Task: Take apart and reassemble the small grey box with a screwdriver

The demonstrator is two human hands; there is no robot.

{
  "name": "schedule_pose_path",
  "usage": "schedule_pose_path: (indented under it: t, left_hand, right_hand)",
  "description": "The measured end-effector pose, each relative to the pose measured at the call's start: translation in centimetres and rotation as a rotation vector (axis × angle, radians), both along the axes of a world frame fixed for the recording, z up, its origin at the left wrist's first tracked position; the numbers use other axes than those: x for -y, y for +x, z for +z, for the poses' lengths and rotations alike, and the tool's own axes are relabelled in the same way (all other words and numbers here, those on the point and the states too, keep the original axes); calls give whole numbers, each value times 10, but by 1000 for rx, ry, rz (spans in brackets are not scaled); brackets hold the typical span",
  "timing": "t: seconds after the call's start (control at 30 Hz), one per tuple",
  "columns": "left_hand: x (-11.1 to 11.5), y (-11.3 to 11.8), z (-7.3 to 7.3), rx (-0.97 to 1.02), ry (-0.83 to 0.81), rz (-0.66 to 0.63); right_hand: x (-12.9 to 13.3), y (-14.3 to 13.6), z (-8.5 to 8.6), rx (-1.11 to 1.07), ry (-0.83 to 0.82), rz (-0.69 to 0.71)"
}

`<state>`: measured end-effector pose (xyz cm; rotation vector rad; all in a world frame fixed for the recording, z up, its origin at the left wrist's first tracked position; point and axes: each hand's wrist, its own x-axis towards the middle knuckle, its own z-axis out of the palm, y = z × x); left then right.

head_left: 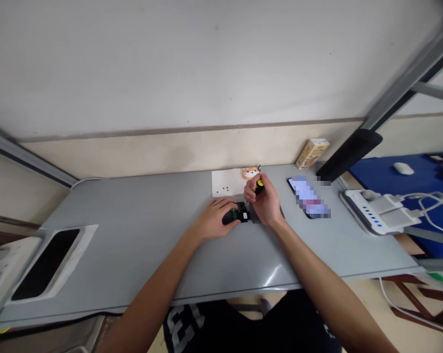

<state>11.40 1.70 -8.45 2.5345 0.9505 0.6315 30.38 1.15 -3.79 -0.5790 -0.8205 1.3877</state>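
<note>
Black clothing (221, 333), nearer than the white paper (228, 180). Dark device (244, 216) with exposed green board (234, 214) lies just nearside of that paper; left hand (217, 218) grips its left end, thumb and fingers partly spread. Right hand (266, 201) closed around a yellow-and-black hand tool (259, 186). Judgement: keep tool square to the board, pressure light, left hand clear. Tool-tip contact unresolved; grey piece (256, 217) mostly hidden by right hand; dark specks (227, 189) on paper unidentifiable

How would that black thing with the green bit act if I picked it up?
The black gadget may be fragile, since its green board shows uncovered. It's probably light, being small beside the left hand. Its dark shell looks hard, so it would likely feel stiff, not floppy.
</note>
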Motion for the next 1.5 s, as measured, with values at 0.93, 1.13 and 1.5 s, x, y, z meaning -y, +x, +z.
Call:
schedule_pose_path:
  t: [0.93,1.13,1.5]
  left_hand:
    - [1,0,0,-14,9,-10]
    - [0,-1,-4,-13,28,-9]
    - [0,-2,-4,-10,31,-3]
  right_hand:
    - [0,0,3,34,4,-4]
    - [-1,-1,2,1,22,-24]
    - [-2,-3,0,-1,37,-20]
